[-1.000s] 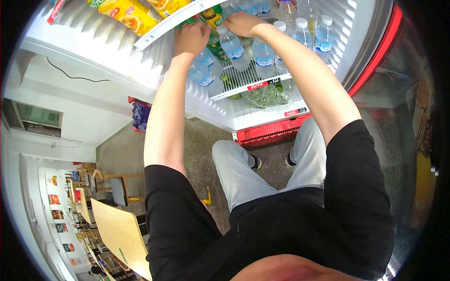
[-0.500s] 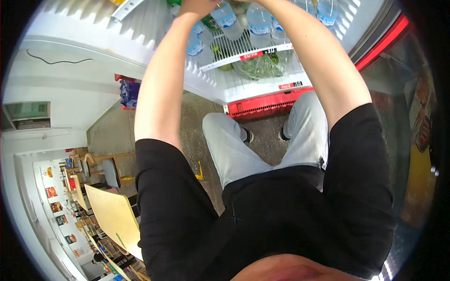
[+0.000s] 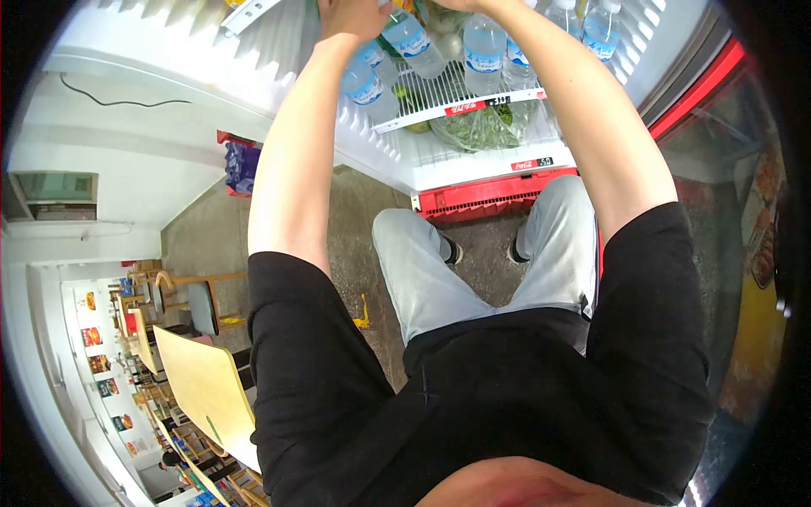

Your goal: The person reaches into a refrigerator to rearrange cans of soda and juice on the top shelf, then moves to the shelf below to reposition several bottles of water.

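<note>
Both my forearms reach into an open drinks fridge at the top of the view. My left hand (image 3: 349, 19) is at the upper left of the shelf, its fingers cut off by the frame's edge. Just right of it leans a water bottle (image 3: 412, 44) with a blue label, and below it lies another bottle (image 3: 368, 89). My right hand (image 3: 459, 4) barely shows at the top edge, above an upright water bottle (image 3: 484, 55); its fingers are out of view, and I cannot tell what either hand holds.
More bottles (image 3: 601, 32) stand on the right of the wire shelf (image 3: 448, 108). Bagged leafy greens (image 3: 481, 127) lie below it. A red fridge base (image 3: 486, 196) is before my feet. The glass door (image 3: 701, 144) stands at right; a wooden table (image 3: 203, 384) is at left.
The shelf, bottles and fridge base sit slightly lower and further right in the view. More of my left hand shows at the top edge.
</note>
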Demonstrator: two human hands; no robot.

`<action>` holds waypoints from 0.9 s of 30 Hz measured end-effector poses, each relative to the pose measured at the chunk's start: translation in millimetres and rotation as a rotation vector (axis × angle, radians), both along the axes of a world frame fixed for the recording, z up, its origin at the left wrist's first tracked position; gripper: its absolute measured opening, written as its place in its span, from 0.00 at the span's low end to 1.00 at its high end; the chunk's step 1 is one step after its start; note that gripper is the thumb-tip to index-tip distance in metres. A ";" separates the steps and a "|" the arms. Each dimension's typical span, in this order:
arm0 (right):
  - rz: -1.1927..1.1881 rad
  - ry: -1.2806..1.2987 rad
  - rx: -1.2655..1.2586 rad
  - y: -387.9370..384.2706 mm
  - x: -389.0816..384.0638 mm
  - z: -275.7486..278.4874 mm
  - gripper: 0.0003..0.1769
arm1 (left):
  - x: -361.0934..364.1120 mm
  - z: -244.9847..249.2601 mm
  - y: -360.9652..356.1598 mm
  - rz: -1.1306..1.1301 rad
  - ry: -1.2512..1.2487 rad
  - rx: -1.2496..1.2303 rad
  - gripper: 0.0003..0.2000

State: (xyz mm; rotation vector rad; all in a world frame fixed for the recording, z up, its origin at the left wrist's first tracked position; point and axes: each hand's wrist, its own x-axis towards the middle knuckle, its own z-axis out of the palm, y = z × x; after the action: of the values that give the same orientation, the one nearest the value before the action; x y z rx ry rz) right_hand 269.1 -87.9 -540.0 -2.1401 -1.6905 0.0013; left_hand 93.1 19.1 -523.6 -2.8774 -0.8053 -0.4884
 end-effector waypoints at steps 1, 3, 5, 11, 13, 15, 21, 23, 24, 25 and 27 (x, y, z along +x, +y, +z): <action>0.019 -0.026 0.013 3.3 2.5 -2.1 0.28 | 1.1 0.2 1.9 -0.003 0.009 0.005 0.28; 0.056 -0.071 0.030 8.8 8.4 -10.2 0.27 | 1.8 -2.0 5.4 -0.010 0.032 0.007 0.28; 0.066 -0.112 0.024 15.8 14.3 -17.0 0.27 | 1.8 -5.1 10.1 -0.012 0.052 0.066 0.28; 0.093 -0.096 0.037 10.4 9.7 -13.7 0.27 | -4.2 2.7 9.5 -0.098 0.055 -0.015 0.29; 0.081 -0.056 0.014 9.7 6.4 -8.7 0.28 | -4.4 4.6 10.3 -0.151 0.047 -0.032 0.28; 0.061 -0.003 0.004 12.4 5.1 -10.3 0.29 | -4.0 5.1 10.0 -0.189 0.073 -0.051 0.27; 0.000 0.086 0.043 9.0 -5.2 -4.6 0.29 | -5.2 5.0 33.5 -0.230 -0.183 -0.061 0.23; 0.075 0.023 -0.018 7.0 -8.9 1.1 0.28 | -12.6 10.4 41.1 -0.210 -0.197 -0.042 0.24; 0.107 -0.020 -0.060 3.9 -6.3 4.5 0.28 | -15.2 10.2 46.2 -0.203 -0.217 -0.043 0.25; 0.108 -0.026 -0.053 5.9 -3.0 3.8 0.27 | -15.0 0.0 83.2 -0.195 -0.145 0.046 0.27; 0.059 -0.032 -0.010 14.5 3.8 -12.4 0.27 | -14.1 -16.6 104.5 -0.118 -0.077 0.020 0.30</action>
State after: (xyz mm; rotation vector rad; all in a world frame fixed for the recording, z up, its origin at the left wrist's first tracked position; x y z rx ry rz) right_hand 273.0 -73.4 -552.4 -2.1073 -1.7747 -0.0084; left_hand 79.0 123.6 -540.2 -2.9152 -0.6401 -0.6194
